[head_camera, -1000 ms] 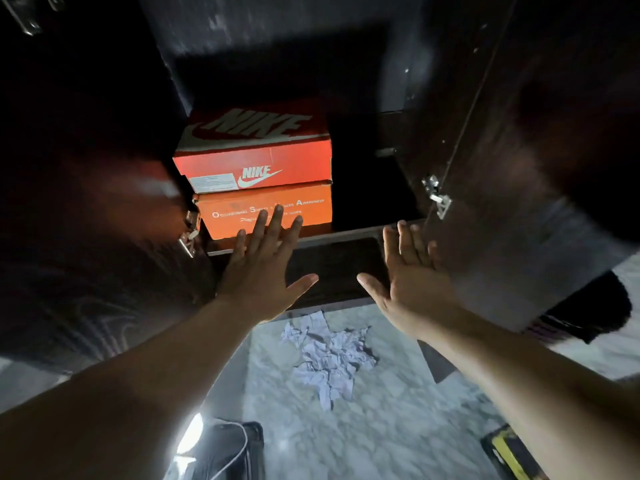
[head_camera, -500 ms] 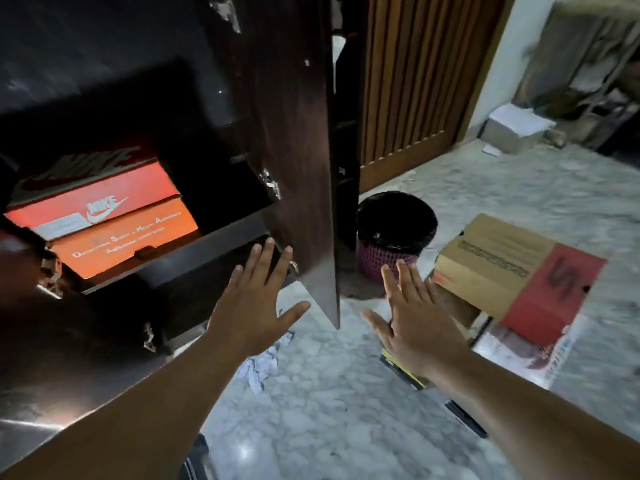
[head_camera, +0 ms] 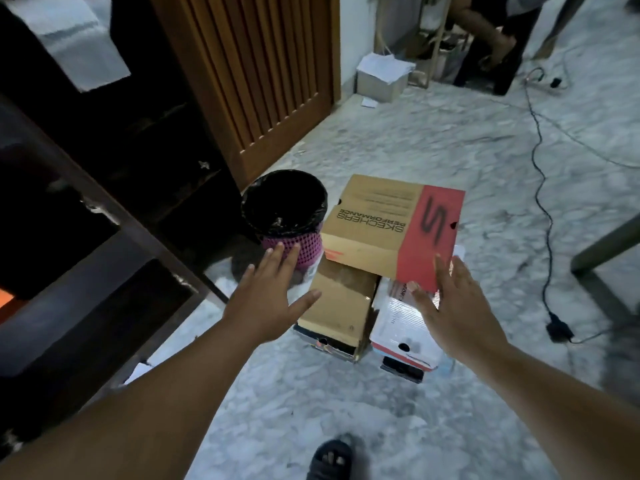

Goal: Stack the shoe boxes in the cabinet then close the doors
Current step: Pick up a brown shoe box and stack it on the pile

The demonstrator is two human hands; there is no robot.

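A tan and red Skechers shoe box (head_camera: 377,223) lies on top of a pile on the marble floor. Under it sit a plain brown box (head_camera: 339,303) and a white box (head_camera: 401,323). My left hand (head_camera: 266,296) hovers open, fingers spread, just left of the pile. My right hand (head_camera: 450,306) is open too, its fingertips at the red near corner of the top box. The dark cabinet (head_camera: 86,209) stands at the left with its door open. A sliver of orange box (head_camera: 5,301) shows inside at the far left edge.
A black-lined pink bin (head_camera: 285,216) stands between cabinet and pile. A slatted wooden door (head_camera: 263,74) is behind. Black cables (head_camera: 540,188) run across the floor at right, beside a table leg (head_camera: 602,244). My sandalled foot (head_camera: 329,460) is at the bottom. Another person sits far back.
My view has swung right from the cabinet shelf with the two orange boxes to the pile on the floor. Both open hands have moved toward the top box.
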